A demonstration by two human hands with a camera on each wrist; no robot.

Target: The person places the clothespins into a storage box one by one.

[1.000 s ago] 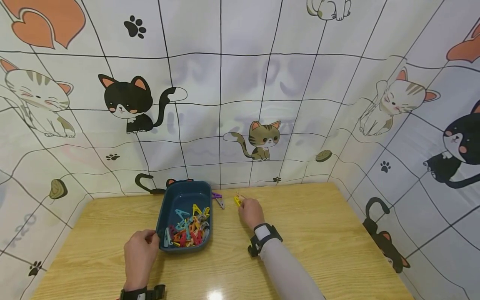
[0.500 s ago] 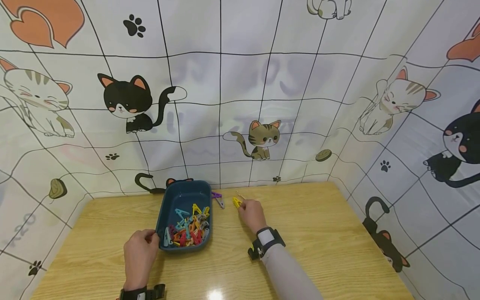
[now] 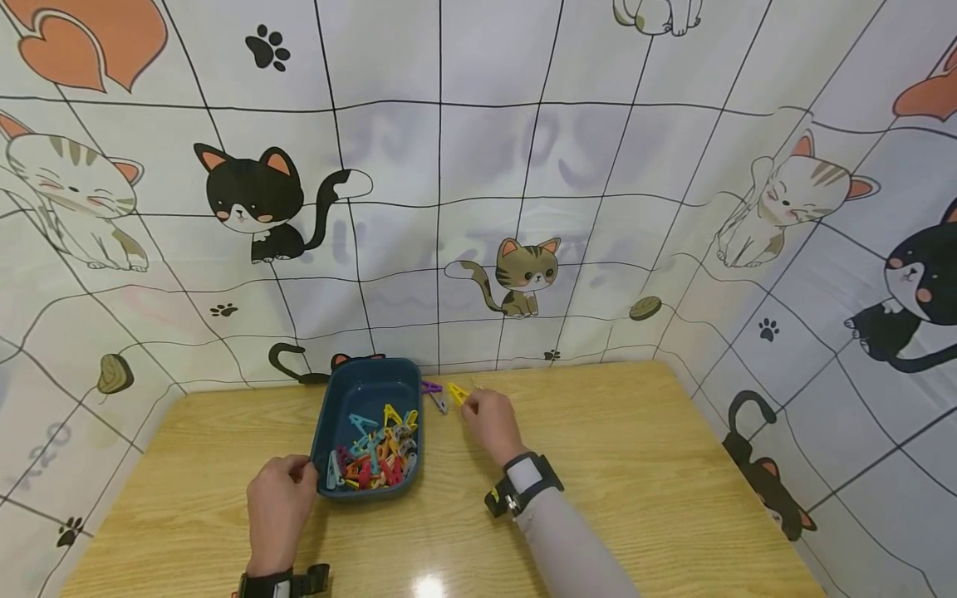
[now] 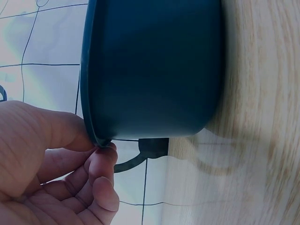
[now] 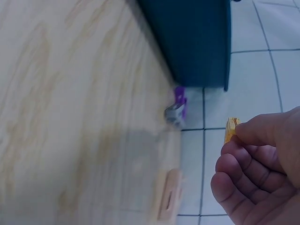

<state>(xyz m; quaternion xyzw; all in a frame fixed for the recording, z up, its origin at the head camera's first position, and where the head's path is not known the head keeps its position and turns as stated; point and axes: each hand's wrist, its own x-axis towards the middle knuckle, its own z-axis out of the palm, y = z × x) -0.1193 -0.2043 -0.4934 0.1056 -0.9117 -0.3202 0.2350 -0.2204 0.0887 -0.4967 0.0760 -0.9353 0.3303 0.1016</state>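
Note:
My left hand pinches the near left rim of a dark blue plastic bin, thumb and fingers meeting on the edge in the left wrist view. Inside the bin lies a heap of colourful clothespins. To the right of it, my right hand pinches a yellow clothespin between thumb and fingers, held up over the back of the table. Only a small end of that clothespin shows in the right wrist view. Between bin and right hand lie a purple clothespin and a grey clothespin.
A peach clothespin lies near the table's back edge, mostly hidden behind the right hand in the head view. The wooden table ends at a cloth backdrop printed with cats, which also rises on both sides.
My right hand, gripping the yellow clothespin, has moved left toward the bin and up a little. The left hand stays on the bin's rim.

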